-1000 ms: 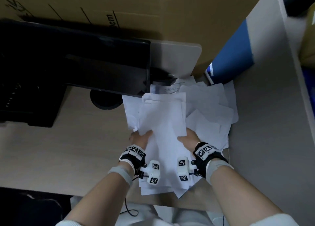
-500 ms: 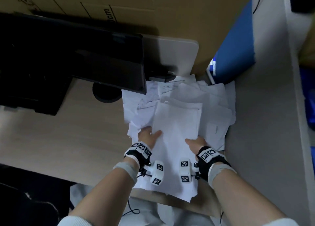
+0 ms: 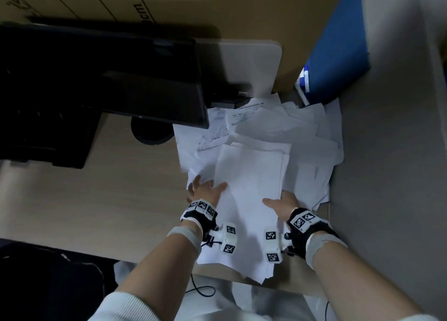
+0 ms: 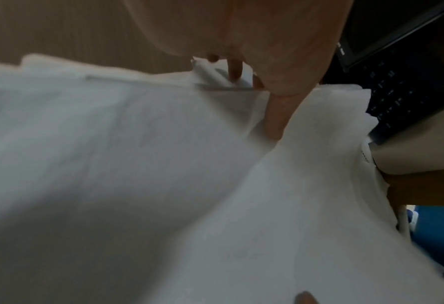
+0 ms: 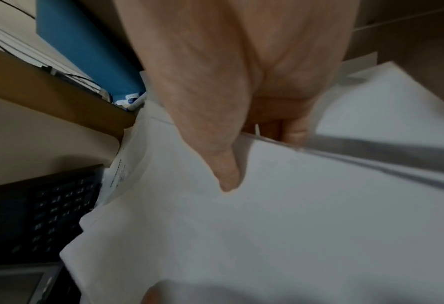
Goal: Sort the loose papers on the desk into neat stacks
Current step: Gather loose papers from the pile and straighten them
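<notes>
Head view shows both hands holding a bundle of sheets point(image 3: 249, 190) by its long sides above the loose papers point(image 3: 312, 137) that lie spread on the desk point(image 3: 72, 195) between the monitor point(image 3: 154, 103) and the grey partition point(image 3: 387, 151). The left hand point(image 3: 205, 191) has its thumb laid on top of the bundle's left edge and, in the left wrist view, its fingers point(image 4: 235, 70) reach down past that edge towards the sheets below, so it pinches the stack. The right hand point(image 3: 283, 203) mirrors this: thumb flat on the top sheet, fingers point(image 5: 293, 129) curled under the right edge. Holding from both sides probably keeps the pages from fanning out while they are squared up. The bundle's near end overhangs the desk edge, towards the person, and its far end rests over the messy heap. A blue folder point(image 3: 338, 47) leans behind the pile, and a keyboard point(image 3: 43, 137) sits left under the monitor. Most papers still look unsorted.
</notes>
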A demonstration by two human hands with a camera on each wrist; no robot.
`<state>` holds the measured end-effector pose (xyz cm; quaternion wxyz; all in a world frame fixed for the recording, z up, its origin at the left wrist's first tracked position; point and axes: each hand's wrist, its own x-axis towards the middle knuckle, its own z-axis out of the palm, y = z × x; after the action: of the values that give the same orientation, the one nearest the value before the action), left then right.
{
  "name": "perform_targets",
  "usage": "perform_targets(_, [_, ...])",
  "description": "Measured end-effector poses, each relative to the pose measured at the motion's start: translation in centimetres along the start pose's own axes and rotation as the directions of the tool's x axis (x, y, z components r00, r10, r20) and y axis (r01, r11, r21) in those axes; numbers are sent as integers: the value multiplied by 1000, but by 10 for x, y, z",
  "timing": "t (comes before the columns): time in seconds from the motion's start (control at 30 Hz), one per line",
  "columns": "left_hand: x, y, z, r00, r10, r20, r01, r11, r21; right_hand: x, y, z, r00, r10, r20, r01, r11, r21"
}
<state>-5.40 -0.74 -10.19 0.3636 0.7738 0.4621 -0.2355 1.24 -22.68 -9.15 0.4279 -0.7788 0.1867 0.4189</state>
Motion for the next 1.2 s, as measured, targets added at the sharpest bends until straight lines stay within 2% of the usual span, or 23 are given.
perform_targets(0.07, [8, -7, -6, 1000, 21, 16, -20, 999, -38, -2, -5, 5, 998, -38, -49, 40, 998, 45])
perform_targets(0.17, [12, -8, -15, 999, 27, -31, -31, 990, -141, -6, -15, 12, 993, -64, -101, 78, 987, 139])
perform_targets(0.33, [10, 15, -28, 997, 76, 7, -72, 968, -242, -18, -31, 14, 990, -58, -132, 90, 964, 249])
perform_targets(0.47, [4, 53, -22, 980, 151, 128, -65, 855, -515, -27, -22, -12, 972, 12, -235, 66, 946, 318])
perform_targets(0.6, [-7, 77, -1, 926, 327, 190, -261, 916, -303, -35, 10, -29, 946, 127, -299, -13, 935, 354])
perform_targets(0.73, [-12, 88, 17, 883, 352, 310, -341, 936, -90, -35, 32, -26, 918, 218, -331, -84, 923, 376])
perform_targets(0.8, [-10, 91, 25, 883, 323, 339, -369, 926, 78, -35, 38, -24, 910, 274, -313, -147, 916, 374])
perform_targets(0.9, [-7, 89, 28, 898, 351, 266, -423, 856, 298, -34, 45, -22, 912, 337, -235, -249, 908, 338])
perform_targets(0.97, [-6, 85, 28, 907, 340, 247, -405, 863, 303, -31, 46, -18, 915, 347, -205, -267, 903, 337])
perform_targets(1.07, [-3, 82, 28, 911, 293, 290, -363, 904, 227, -21, 44, -11, 914, 339, -223, -264, 914, 307])
perform_targets(1.2, [-3, 79, 26, 896, 297, 330, -329, 943, 44, -16, 41, -13, 911, 360, -202, -280, 899, 338])
